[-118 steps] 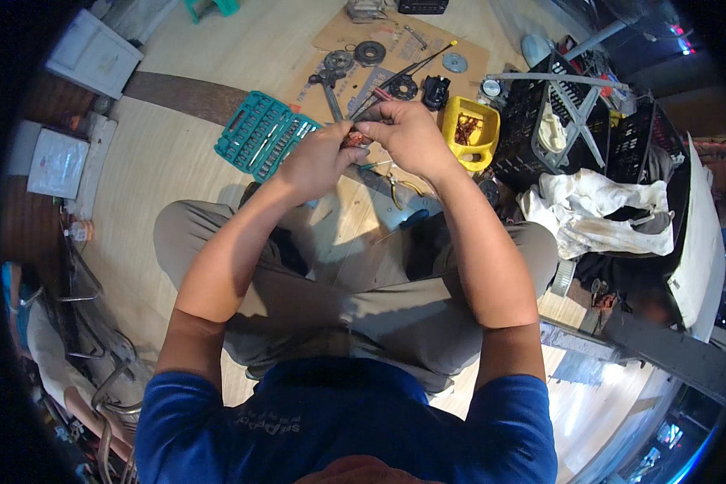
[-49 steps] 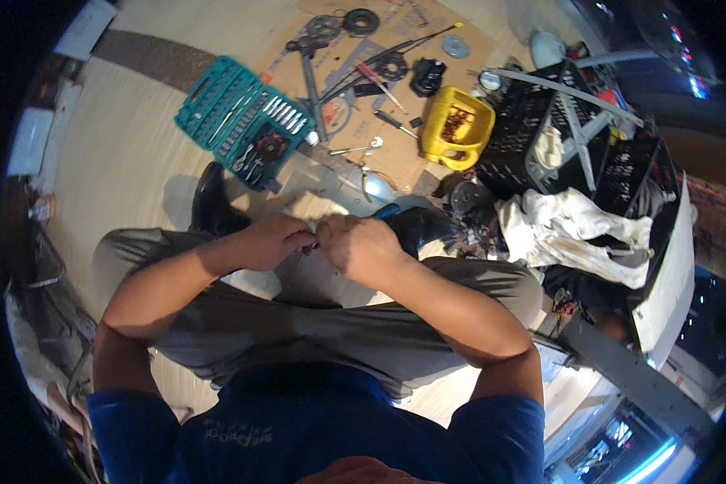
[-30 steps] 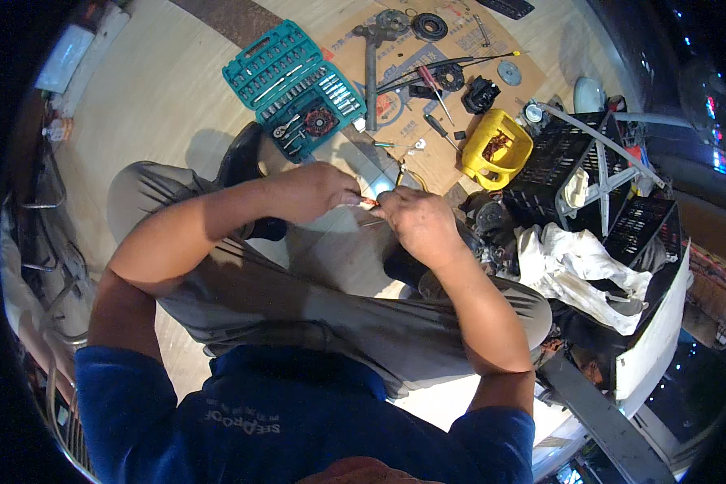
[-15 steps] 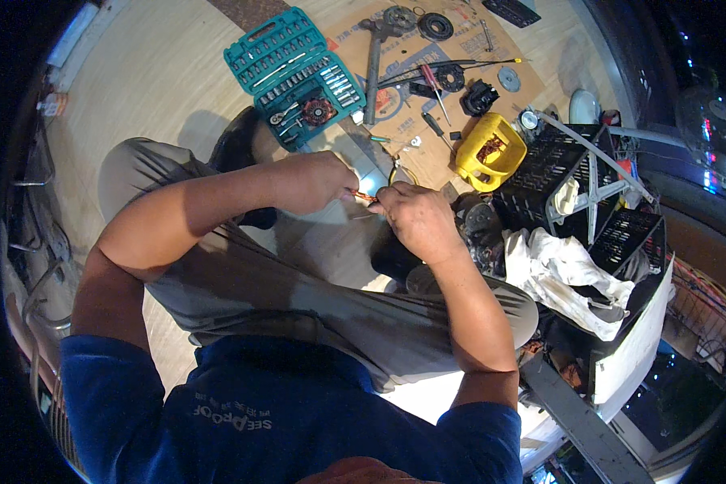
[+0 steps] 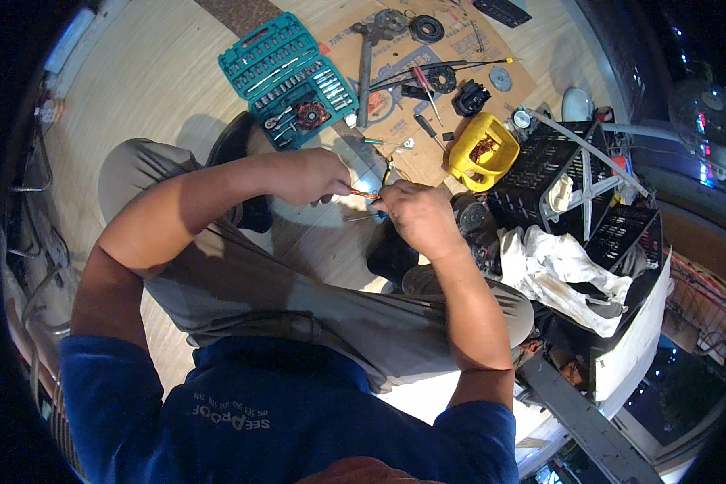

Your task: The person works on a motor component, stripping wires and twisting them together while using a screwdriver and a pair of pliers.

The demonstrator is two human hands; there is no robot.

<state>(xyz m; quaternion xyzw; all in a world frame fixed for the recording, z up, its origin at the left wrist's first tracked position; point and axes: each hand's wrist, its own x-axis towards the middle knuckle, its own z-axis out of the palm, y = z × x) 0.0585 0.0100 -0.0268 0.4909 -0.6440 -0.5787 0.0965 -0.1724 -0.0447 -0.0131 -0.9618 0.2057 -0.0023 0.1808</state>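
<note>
A short length of copper-coloured wire (image 5: pixel 365 194), seemingly twisted, stretches between my two hands above the floor. My left hand (image 5: pixel 319 176) is closed, pinching one end of it. The fingers of my right hand (image 5: pixel 418 214) are closed round the other end, where something small and dark shows at the fingertips, too small to name. Just beyond my right hand lies a thin curved yellowish thing (image 5: pixel 402 172), partly hidden by that hand. Bright light falls on the floor behind the wire.
A green socket set case (image 5: pixel 278 40) lies open ahead, a copper-wound part (image 5: pixel 311 115) in it. On flattened cardboard (image 5: pixel 492 56) are a hammer-like tool (image 5: pixel 366 73), screwdrivers (image 5: pixel 426 85) and black parts. A yellow cut-open jug (image 5: pixel 464 165), black crate (image 5: pixel 532 169) and white cloth (image 5: pixel 532 258) stand right.
My hands have drawn slightly apart, and more of the copper wire shows between them. The left fingers have loosened a little. The whole view has shifted slightly.
</note>
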